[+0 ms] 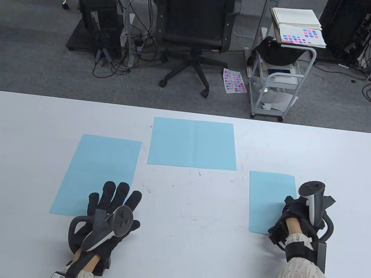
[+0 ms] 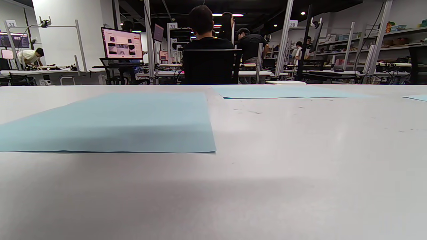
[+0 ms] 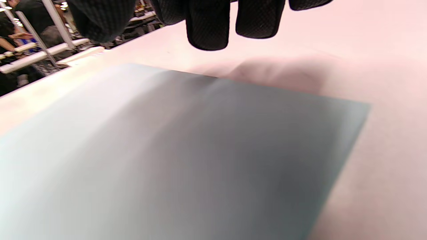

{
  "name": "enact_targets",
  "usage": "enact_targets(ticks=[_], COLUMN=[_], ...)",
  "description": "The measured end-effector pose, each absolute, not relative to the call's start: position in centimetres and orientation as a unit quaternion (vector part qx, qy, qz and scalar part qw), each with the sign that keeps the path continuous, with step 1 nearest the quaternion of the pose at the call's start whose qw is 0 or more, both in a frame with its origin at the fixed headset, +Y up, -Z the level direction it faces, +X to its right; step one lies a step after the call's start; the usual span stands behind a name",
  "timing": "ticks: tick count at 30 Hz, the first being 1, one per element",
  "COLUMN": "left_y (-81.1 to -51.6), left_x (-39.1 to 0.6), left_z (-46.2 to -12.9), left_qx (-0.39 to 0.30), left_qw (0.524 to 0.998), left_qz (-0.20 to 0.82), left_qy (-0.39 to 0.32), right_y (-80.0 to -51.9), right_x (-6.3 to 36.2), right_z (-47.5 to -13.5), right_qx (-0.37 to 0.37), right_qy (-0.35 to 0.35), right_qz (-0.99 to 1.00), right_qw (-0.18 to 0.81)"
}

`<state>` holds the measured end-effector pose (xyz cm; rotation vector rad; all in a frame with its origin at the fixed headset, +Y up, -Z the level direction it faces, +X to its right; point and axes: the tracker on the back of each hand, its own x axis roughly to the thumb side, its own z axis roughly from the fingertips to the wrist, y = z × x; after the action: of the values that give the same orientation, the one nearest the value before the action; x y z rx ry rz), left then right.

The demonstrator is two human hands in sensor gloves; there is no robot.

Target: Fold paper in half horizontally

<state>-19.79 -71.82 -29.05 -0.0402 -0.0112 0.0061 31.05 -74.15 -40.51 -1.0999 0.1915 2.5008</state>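
Three light blue papers lie on the white table (image 1: 172, 245). A full sheet (image 1: 100, 172) lies at the left, a creased sheet (image 1: 193, 144) at the back middle, a narrower folded paper (image 1: 269, 201) at the right. My left hand (image 1: 118, 203) lies flat with fingers spread on the left sheet's near right corner. My right hand (image 1: 289, 211) is curled over the right paper's right edge. In the right wrist view its fingertips (image 3: 208, 30) hang just above that paper (image 3: 186, 156), holding nothing. The left wrist view shows the left sheet (image 2: 110, 121) and no fingers.
An office chair (image 1: 194, 28) and a wheeled cart (image 1: 277, 76) with papers stand on the floor beyond the table's far edge. Bare table lies between the papers and along the near edge.
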Motion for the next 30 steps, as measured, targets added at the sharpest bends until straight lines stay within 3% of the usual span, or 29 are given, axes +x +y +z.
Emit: enact_targets(ticks=[7, 12, 20, 30], left_y=[-71.8, -72.1, -72.4, -73.2], left_x=[-19.8, -19.6, -19.4, -19.8], left_z=[-29.1, -29.2, -29.3, -30.0], left_qx=[-0.019, -0.031, -0.044, -0.074], left_qw=[1.000, 0.999, 0.999, 0.997], left_qz=[0.006, 0.005, 0.001, 0.006], left_qy=[-0.010, -0.020, -0.027, -0.019], right_y=[-70.4, -69.7, -73.1, -77.2], right_x=[22.3, 16.0, 9.2, 6.6], right_z=[-43.7, -46.6, -51.4, -55.2], right_qx=[-0.264, -0.201, -0.164, -0.212], right_qy=[0.065, 0.072, 0.124, 0.164], right_qz=[0.937, 0.953, 0.954, 0.953], right_qw=[0.219, 0.216, 0.216, 0.142])
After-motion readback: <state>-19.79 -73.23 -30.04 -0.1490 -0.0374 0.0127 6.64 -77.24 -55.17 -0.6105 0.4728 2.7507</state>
